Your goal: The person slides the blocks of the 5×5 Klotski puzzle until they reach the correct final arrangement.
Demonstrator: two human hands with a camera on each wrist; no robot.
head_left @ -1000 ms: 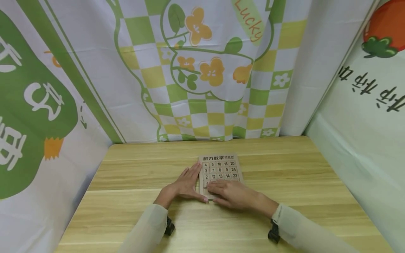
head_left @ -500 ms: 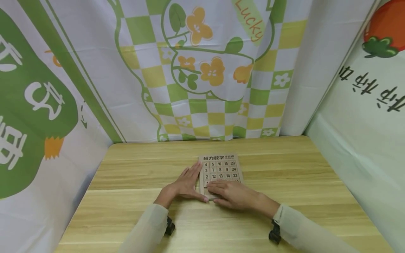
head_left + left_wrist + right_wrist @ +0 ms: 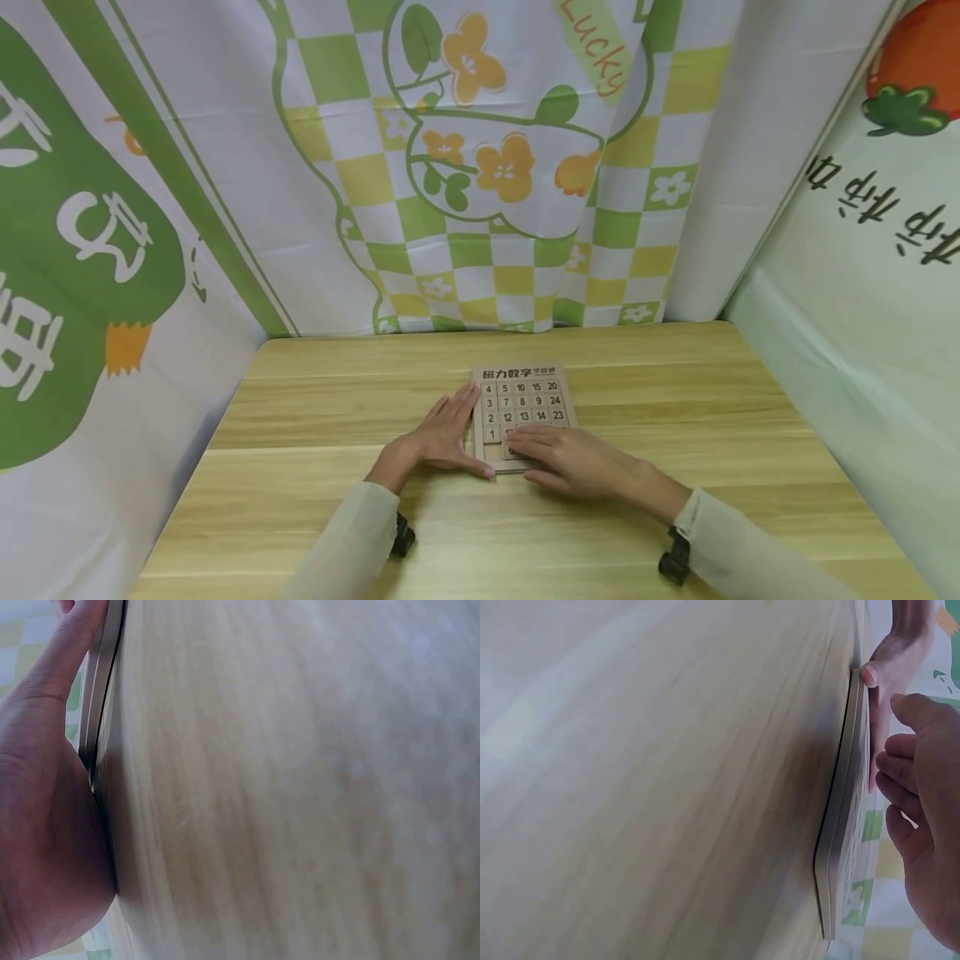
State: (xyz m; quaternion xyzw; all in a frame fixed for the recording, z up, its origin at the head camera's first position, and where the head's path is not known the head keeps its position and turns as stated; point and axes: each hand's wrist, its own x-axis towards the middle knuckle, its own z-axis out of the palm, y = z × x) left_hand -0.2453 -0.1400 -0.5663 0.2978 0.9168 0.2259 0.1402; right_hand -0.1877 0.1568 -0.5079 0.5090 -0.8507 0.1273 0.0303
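A wooden sliding number puzzle lies flat on the table in the head view. Rows of numbered tiles fill most of its frame, with tile 1 low in the left column and a gap below it. My left hand lies along the puzzle's left side, fingers straight, its thumb at the near left corner. Over the lower right tiles my right hand reaches in with extended fingertips, hiding several of them. A tile showing a 6 peeks out beside its fingers. In the right wrist view, the right fingers are slightly bent above the puzzle.
The wood-grain table extends around the puzzle on all sides. A patterned curtain hangs behind its far edge, with printed cloth on the left and right. Each wrist carries a small black camera.
My right hand has slid to the right over the puzzle, uncovering tile 1 and part of the tile marked 6. The left hand stays in place.
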